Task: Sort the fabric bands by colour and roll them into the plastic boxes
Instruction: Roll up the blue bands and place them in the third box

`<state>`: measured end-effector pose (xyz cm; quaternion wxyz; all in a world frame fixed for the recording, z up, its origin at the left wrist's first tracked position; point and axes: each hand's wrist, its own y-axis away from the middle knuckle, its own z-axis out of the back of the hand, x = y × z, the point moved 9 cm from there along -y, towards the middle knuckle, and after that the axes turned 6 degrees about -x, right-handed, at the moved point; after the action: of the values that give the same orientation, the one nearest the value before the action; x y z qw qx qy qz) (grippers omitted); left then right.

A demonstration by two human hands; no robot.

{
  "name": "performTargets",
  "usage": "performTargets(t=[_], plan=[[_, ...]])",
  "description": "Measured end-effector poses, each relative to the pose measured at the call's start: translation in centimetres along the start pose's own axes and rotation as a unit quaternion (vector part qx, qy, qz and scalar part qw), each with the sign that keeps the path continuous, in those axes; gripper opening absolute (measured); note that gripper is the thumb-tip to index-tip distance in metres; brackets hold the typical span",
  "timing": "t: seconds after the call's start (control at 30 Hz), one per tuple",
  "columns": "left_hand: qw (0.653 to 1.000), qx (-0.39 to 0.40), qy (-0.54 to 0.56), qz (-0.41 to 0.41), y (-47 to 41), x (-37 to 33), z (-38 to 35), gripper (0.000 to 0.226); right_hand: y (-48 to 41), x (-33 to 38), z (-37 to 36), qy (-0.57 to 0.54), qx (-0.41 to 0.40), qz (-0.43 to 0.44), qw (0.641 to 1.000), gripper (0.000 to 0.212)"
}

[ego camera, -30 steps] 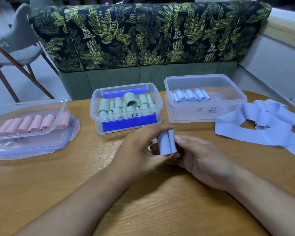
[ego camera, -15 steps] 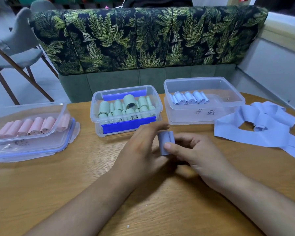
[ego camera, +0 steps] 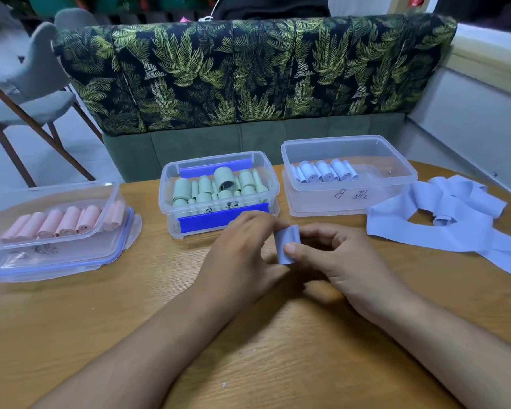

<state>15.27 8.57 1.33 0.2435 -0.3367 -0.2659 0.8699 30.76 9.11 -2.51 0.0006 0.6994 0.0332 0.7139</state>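
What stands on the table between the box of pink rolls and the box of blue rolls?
The clear box of green rolls stands there, as the head view shows.

The small roll (ego camera: 286, 246) is light blue. The loose bands (ego camera: 443, 231) and the blue rolls (ego camera: 325, 172) are the same light blue. The green rolls (ego camera: 207, 187) are pale green, in a see-through box (ego camera: 164, 199) with bright blue clips (ego camera: 219, 219). The pink rolls (ego camera: 59, 222) are soft pink. The table (ego camera: 248, 349) is brown wood with thin lines. The sofa (ego camera: 248, 78) is dark with green and yellow leaves. The chair (ego camera: 39, 90) is grey.
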Motion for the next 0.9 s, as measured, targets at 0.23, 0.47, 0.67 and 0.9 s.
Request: performTargets(t=[0.23,0.47,0.67,0.9], plan=[[1.000,-0.012,0.004,-0.006,-0.9,-1.6,-0.5,0.065,0.2,2.8,1.8,-0.006,-0.021,0.032,0.999,0.022],[0.994,-0.047,-0.056,-0.079,-6.5,-3.5,-2.5,0.069,-0.5,6.9,9.0,0.030,-0.120,0.049,0.991,0.026],[0.993,-0.037,-0.079,-0.075,-7.3,-2.6,-7.0,0.050,-6.1,11.8,16.5,0.187,-0.221,0.069,0.955,0.025],[0.991,-0.024,-0.110,-0.071,-6.5,-2.2,-7.9,0.058,-15.0,11.8,15.1,0.567,-0.194,0.067,0.798,0.013]])
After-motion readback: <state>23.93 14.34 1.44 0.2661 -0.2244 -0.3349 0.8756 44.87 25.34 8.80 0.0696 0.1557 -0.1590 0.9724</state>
